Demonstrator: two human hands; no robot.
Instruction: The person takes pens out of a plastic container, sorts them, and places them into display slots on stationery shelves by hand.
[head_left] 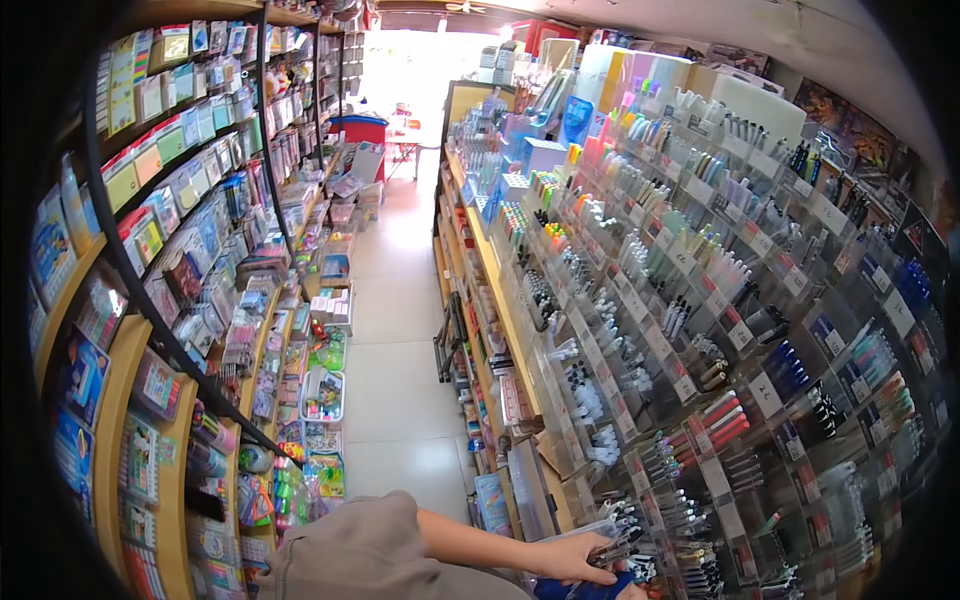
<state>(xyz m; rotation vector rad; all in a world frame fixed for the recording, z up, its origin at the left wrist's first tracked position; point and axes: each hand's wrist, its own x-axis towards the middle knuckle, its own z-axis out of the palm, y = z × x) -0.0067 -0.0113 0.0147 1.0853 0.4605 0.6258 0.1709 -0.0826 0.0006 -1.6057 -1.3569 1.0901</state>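
Note:
My left hand (572,556) reaches in from a grey-brown sleeve (350,545) to the lowest compartments of the pen rack (683,388). Its fingers and thumb close round a bunch of dark pens (612,549); how many I cannot make out. Just below it lies a dark blue cloth (585,588), partly cut off by the frame edge. Of my right hand (632,593) only a sliver shows beside the cloth, its fingers hidden. More pens (690,580) stand upright in clear slots right beside the hands.
The clear tiered rack rises on the right, with price labels and many pens. Across the tiled aisle (390,390), shelves (190,220) hold notebooks and packaged stationery. Baskets of small toys (323,393) line the floor on the left. A bright doorway (400,75) is at the far end.

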